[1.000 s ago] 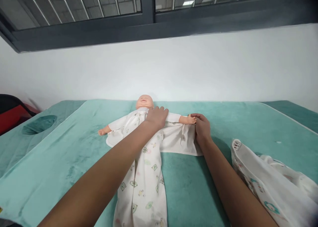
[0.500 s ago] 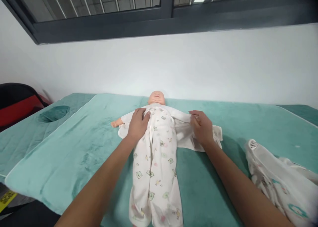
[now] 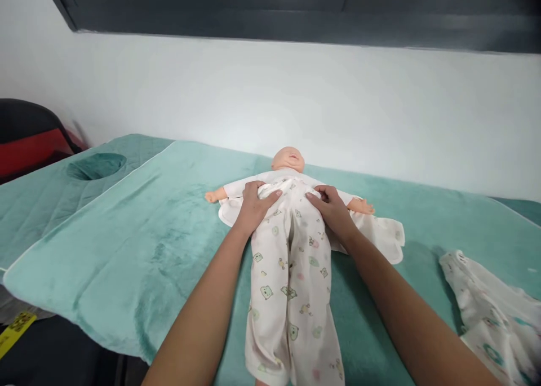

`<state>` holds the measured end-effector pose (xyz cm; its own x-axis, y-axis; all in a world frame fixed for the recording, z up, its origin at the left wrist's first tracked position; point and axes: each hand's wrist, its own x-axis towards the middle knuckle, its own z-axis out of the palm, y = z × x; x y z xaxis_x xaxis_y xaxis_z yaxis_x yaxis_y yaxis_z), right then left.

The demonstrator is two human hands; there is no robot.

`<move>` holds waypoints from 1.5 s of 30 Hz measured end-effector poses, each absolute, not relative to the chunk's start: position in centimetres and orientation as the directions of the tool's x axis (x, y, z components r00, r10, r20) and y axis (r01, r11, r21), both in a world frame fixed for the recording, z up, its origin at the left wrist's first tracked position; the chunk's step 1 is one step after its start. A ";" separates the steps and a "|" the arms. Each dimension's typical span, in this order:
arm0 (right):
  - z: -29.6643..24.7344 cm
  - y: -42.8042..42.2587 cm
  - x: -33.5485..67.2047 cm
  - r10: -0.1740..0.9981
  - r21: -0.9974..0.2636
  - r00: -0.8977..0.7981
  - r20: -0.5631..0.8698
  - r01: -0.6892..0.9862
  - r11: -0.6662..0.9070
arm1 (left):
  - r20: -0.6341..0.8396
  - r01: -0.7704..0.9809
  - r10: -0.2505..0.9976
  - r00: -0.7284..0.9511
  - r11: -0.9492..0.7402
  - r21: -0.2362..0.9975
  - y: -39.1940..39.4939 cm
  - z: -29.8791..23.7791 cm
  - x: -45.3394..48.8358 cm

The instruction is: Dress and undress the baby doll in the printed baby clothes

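Green bed [image 3: 127, 222] spreading under doll [image 3: 288, 158]. Doll lying face-up; patterned trousers [image 3: 308, 267] covering it chest-down, long axis running along its body, between hands. Left hand [image 3: 255, 207], right hand [image 3: 333, 210] flanking doll's chest, equally near; fingers bending over trousers, whether pinching I can't tell.

Both arms reached forward from the lower edge of the view, bare along the forearms, the left forearm [image 3: 203, 313] and the right forearm [image 3: 403, 296] slanting inward toward each other. The left hand [image 3: 254, 210] had its thumb spread inward, away from its fingers. Level with it, near but apart, the right hand [image 3: 333, 210] had bent fingers, its thumb likewise angled inward.
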<state>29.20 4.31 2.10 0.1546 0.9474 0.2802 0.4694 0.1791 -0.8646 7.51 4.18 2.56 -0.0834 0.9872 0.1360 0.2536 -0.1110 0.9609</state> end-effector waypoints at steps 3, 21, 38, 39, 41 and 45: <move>1.8 4.5 29.2 0.942 -0.871 0.170 0.288 0.456 0.184 | 0.257 0.311 0.963 -0.076 -0.222 0.924 4.2 2.2 7.4; 2.1 0.0 32.3 0.976 -0.810 -0.169 0.139 0.548 0.211 | 0.294 0.495 0.941 0.170 -0.339 0.800 2.0 2.0 4.8; 1.2 -5.6 29.7 0.984 -0.938 0.098 0.150 0.330 0.110 | 0.297 0.414 0.953 -0.057 -0.248 0.876 -4.8 1.0 4.4; 1.1 -5.9 29.4 0.981 -0.955 0.140 0.136 0.281 0.093 | 0.281 0.399 0.958 -0.058 -0.236 0.886 -5.0 1.0 4.4; 1.0 -6.5 29.2 0.988 -0.963 0.128 0.090 0.264 0.054 | 0.259 0.374 0.966 -0.014 -0.235 0.897 -5.6 1.2 4.3; 1.8 -8.5 29.4 0.992 -0.898 -0.092 0.090 0.423 0.121 | 0.215 0.309 0.952 0.217 -0.276 0.910 -7.4 1.4 3.2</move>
<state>29.37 -8.49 1.78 -0.0923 0.9917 0.0897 0.4226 0.1206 -0.8983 3.21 -7.42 1.44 0.2173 0.9522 0.2149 0.3085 -0.2758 0.9103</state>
